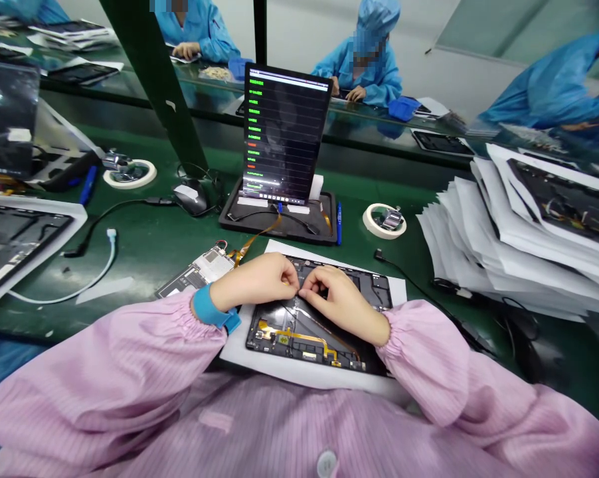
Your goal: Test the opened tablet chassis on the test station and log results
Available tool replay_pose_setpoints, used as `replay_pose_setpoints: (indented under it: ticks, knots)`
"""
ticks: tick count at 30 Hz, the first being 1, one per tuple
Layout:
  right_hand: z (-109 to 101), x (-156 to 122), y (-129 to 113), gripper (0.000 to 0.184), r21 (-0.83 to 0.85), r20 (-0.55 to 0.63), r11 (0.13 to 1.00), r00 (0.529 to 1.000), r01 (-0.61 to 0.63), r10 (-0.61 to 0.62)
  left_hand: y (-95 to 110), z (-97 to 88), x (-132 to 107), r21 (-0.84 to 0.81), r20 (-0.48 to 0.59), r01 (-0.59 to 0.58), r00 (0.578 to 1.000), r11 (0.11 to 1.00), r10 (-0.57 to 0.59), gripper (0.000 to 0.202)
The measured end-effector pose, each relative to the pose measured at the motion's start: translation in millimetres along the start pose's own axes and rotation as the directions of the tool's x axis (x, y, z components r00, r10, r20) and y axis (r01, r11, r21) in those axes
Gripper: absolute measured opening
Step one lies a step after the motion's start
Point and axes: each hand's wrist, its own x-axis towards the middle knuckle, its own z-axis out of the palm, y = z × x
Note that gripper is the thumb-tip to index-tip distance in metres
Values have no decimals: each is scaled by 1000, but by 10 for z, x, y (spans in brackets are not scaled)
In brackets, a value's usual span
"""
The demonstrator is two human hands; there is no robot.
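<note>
An opened tablet housing (304, 332) lies on a white sheet (259, 370) in front of me, with orange flex cables along its near edge. Over its middle, my left hand (264, 277), a blue band at its wrist, has thumb and finger pinched together. My right hand (339, 295) pinches close beside it, the fingertips of both hands nearly meeting. Whatever sits between the fingertips is too small to make out. Left of the housing lies a circuit board with a battery (202, 269), joined by an orange ribbon cable (252, 245) to the display stand.
A lit screen (285, 136) stands in a black tray (230, 216) behind the housing. Tape rolls (385, 221) and a mouse (192, 198) lie nearby. At right rises a stack of paper-wrapped housings (509, 245); cables lie on both sides. Several co-workers in blue sit across the bench.
</note>
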Motion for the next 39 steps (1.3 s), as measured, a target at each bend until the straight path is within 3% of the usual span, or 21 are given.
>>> replay_pose_setpoints:
  ticks: [3, 5, 7, 9, 11, 13, 14, 15, 17, 19, 21, 24, 27, 29, 32, 34, 37, 39]
  knots:
    - [40, -27, -28, 8, -27, -7, 1000, 1000, -10, 10, 12, 9, -1, 6, 1, -15, 1000, 1000, 15, 22]
    - [-41, -13, -40, 7, -24, 50, 1000, 999, 0, 1, 12, 24, 4, 2, 1, -21, 1000, 1000, 21, 23]
    - [-296, 78, -13, 3, -34, 64, 999, 998, 24, -21, 3, 42, 14, -15, 1, -13, 1000, 1000, 13, 21]
    - [-728, 263, 76, 17, -153, -117, 988, 992, 22, -40, -6, 55, 28, -34, 1, -8, 1000, 999, 8, 20]
    - [-1225, 513, 238, 36, -361, -448, 924, 892, -124, -55, -7, 57, 38, -40, -4, -12, 1000, 999, 12, 19]
    - [-1611, 777, 465, 52, -393, -657, 799, 747, -454, 102, 3, 51, 41, -43, -12, -20, 1000, 999, 20, 18]
    - [-1721, 896, 591, 57, -339, -697, 720, 675, -605, 240, 8, 47, 40, -47, -16, -22, 1000, 999, 22, 18]
    - [-1770, 999, 717, 61, -295, -701, 681, 636, -670, 322, 11, 45, 39, -53, -16, -25, 1000, 998, 24, 18]
    - [-1732, 1149, 928, 67, -252, -672, 636, 605, -729, 427, 4, 45, 41, -75, -10, -28, 1000, 997, 27, 18]
    - [-1630, 1228, 1040, 72, -250, -654, 627, 606, -738, 452, -18, 56, 50, -102, -5, -33, 999, 994, 32, 18]
    - [-1573, 1242, 1013, 74, -289, -662, 640, 631, -712, 403, -42, 71, 62, -117, -8, -36, 999, 993, 35, 17]
    - [-1567, 1109, 715, 73, -415, -633, 731, 749, -542, 196, -60, 84, 69, -110, -24, -37, 999, 993, 34, 17]
    - [-1493, 755, 263, 65, -553, -402, 804, 915, -218, -28, -60, 78, 65, -99, -26, -45, 999, 994, 43, 17]
    - [-1385, 430, 7, 57, -611, -164, 791, 983, -37, -80, -61, 75, 67, -97, -19, -55, 998, 994, 54, 17]
    - [-1225, -46, -168, 49, -612, 115, 790, 992, 27, 55, -62, 83, 66, -97, -15, -64, 998, 993, 62, 16]
    - [-1145, -266, -138, 48, -580, 206, 815, 969, 8, 138, -51, 79, 53, -84, -28, -65, 998, 994, 63, 14]
    - [-1010, -381, 51, 43, -487, 165, 873, 978, -30, 125, -13, 7, 20, -86, -59, -138, 989, 987, 133, 14]
    - [-873, -347, 226, 40, -396, -3, 917, 999, -49, 52, 26, -95, 17, -130, -191, -207, 965, 970, 181, 22]
